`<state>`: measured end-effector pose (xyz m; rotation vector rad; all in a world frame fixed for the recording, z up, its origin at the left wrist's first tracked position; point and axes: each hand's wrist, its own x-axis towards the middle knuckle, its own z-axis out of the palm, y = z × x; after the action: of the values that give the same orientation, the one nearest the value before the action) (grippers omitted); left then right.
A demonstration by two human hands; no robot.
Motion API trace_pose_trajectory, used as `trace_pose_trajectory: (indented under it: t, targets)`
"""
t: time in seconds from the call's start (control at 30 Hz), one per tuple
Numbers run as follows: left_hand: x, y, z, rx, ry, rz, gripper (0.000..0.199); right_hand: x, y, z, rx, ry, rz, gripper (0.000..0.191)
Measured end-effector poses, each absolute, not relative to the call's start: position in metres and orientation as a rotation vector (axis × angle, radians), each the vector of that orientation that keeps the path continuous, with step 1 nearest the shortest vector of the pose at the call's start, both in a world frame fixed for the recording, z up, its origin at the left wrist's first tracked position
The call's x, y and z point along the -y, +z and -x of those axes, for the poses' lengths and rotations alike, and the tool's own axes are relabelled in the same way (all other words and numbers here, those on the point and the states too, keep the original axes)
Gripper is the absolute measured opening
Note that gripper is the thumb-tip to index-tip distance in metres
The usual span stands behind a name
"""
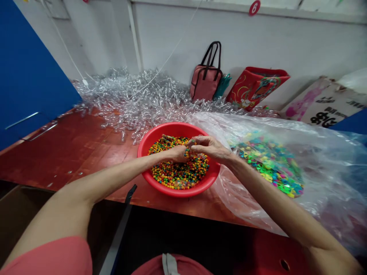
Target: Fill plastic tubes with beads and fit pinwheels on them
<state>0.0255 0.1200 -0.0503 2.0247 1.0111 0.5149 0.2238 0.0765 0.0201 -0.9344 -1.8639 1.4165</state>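
Note:
A round red basin (149,179) stands near the table's front edge, holding many small multicoloured beads (183,179). My left hand (179,153) is low in the basin, its fingers down among the beads and mostly hidden. Just right of it, my right hand (210,148) reaches over the basin's right rim, with its fingers curved round a small clear piece (190,146) that has coloured beads in it. The two hands meet or nearly touch. Another clear piece (168,137) lies on the beads at the back of the basin.
Behind the basin spreads a heap of clear plastic pieces (137,95) on the red table (94,149). A pink bag (205,82) and a red bag (255,88) lean on the wall. At right, a clear plastic bag (321,160) holds colourful pieces (275,164).

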Motion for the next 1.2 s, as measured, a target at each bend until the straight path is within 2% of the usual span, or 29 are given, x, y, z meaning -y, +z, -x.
trace_pose_trajectory:
  t: [0.1,0.23,0.33,0.4,0.6,0.7,0.83,0.93,1.07,1.2]
  targets:
    - [-0.119,-0.036,-0.018,-0.947,0.436,-1.642,0.019,-0.083,0.029,-0.235,2.031,1.202,0.962,0.033]
    - [-0.114,-0.009,0.021,-0.957,0.633,-1.343,0.033,-0.101,0.025,-0.234,2.481,0.66,1.085,0.019]
    - [-0.106,0.0,0.045,-0.982,0.738,-1.281,0.03,-0.112,0.005,-0.204,2.794,0.171,1.272,0.019]
    - [-0.102,0.001,0.056,-0.966,0.811,-1.287,0.028,-0.112,-0.008,-0.173,2.948,0.039,1.284,0.021]
    - [-0.102,-0.001,0.077,-0.974,0.946,-1.387,0.025,-0.087,-0.021,-0.118,3.291,0.249,0.661,0.036]
    - [-0.109,0.0,0.081,-1.031,0.898,-1.571,0.022,-0.079,-0.013,-0.126,3.239,0.502,0.454,0.034]
    - [-0.114,-0.011,0.06,-1.26,0.52,-2.105,0.007,-0.078,-0.005,-0.157,2.83,1.076,0.509,0.02]
    - [-0.113,-0.027,0.024,-1.274,0.27,-2.267,0.01,-0.078,-0.003,-0.185,2.439,1.361,0.62,0.021]
    - [-0.113,-0.039,-0.013,-1.111,0.176,-2.19,0.005,-0.071,0.003,-0.216,2.167,1.457,0.811,0.031]
    - [-0.119,-0.028,-0.011,-0.98,0.445,-1.663,0.028,-0.064,0.01,-0.232,1.966,1.526,0.913,0.034]
